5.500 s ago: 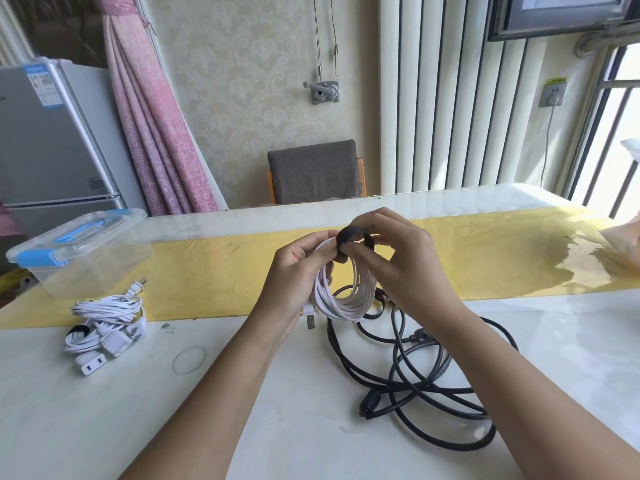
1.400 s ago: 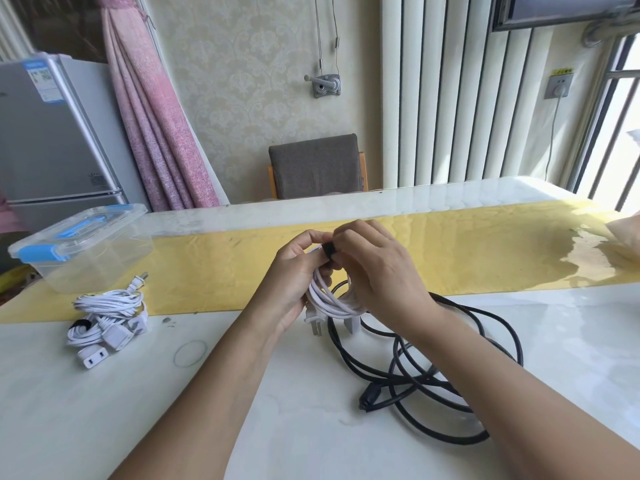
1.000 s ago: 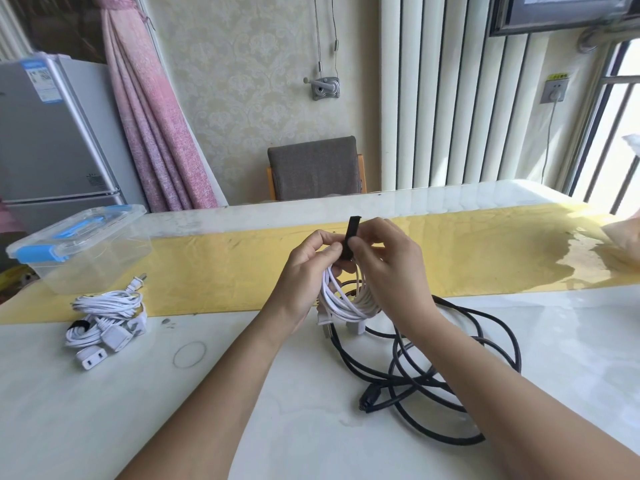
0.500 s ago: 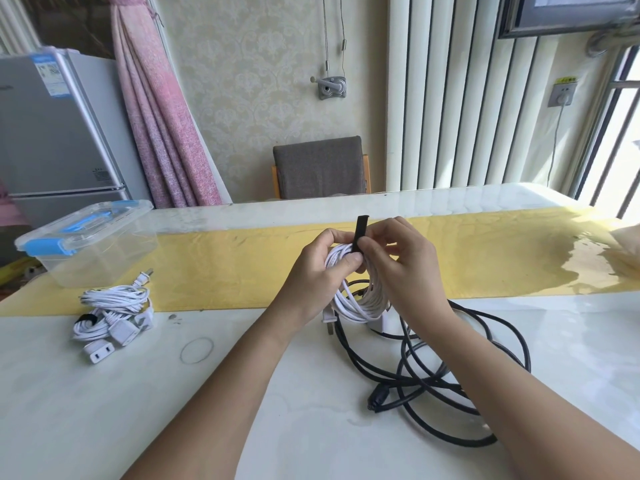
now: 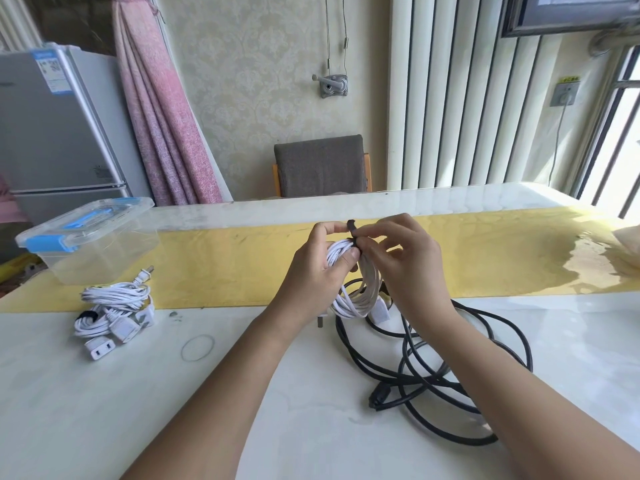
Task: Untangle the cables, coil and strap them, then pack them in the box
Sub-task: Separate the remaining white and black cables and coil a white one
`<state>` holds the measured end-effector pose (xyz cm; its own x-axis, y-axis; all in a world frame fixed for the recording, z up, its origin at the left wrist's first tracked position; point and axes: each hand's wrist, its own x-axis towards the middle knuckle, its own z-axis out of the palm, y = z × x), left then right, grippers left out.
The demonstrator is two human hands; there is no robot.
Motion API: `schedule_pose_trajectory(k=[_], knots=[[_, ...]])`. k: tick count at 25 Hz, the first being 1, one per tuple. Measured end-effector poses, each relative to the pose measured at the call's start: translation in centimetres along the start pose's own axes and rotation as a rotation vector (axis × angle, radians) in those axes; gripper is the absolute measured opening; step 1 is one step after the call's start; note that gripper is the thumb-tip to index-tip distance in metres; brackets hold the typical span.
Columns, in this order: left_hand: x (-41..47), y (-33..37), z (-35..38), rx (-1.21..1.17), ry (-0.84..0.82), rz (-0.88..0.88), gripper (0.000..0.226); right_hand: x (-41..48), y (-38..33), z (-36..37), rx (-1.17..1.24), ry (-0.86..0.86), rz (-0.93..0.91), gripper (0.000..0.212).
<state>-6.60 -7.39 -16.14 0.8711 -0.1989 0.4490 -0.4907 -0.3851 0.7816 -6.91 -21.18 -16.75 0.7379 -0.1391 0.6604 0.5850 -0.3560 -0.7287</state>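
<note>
Left hand (image 5: 317,271) grips one white coil (image 5: 360,292), right hand (image 5: 405,261) pinches one strap (image 5: 351,226).

Bare forearms (image 5: 225,375), bare left hand (image 5: 311,271) and right hand (image 5: 407,268).

The white coil (image 5: 360,292) hangs upright, black strap (image 5: 352,233) atop; black cable (image 5: 433,375) sprawls on the counter (image 5: 104,410); strapped white bundle (image 5: 110,306) lies beside the closed clear box (image 5: 90,244).
</note>
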Motion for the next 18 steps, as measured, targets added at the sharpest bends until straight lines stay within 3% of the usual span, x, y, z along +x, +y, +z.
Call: schedule_pose_trajectory(k=[5, 10, 15, 18], knots=[[-0.2, 0.2, 0.0, -0.084, 0.029, 0.009, 0.035, 0.0, 0.4, 0.4, -0.275, -0.031, -0.299, 0.019], [-0.4, 0.8, 0.4, -0.022, 0.040, 0.177, 0.014, 0.0, -0.1, 0.2, -0.361, -0.165, -0.359, 0.034], [-0.6, 0.8, 1.0, 0.082, 0.277, 0.257, 0.013, -0.3, -1.0, 1.6, -0.545, -0.131, -0.318, 0.047], [-0.5, 0.7, 0.8, 0.168, 0.382, 0.385, 0.018, -0.7, -1.8, 1.5, -0.327, -0.182, -0.131, 0.053]])
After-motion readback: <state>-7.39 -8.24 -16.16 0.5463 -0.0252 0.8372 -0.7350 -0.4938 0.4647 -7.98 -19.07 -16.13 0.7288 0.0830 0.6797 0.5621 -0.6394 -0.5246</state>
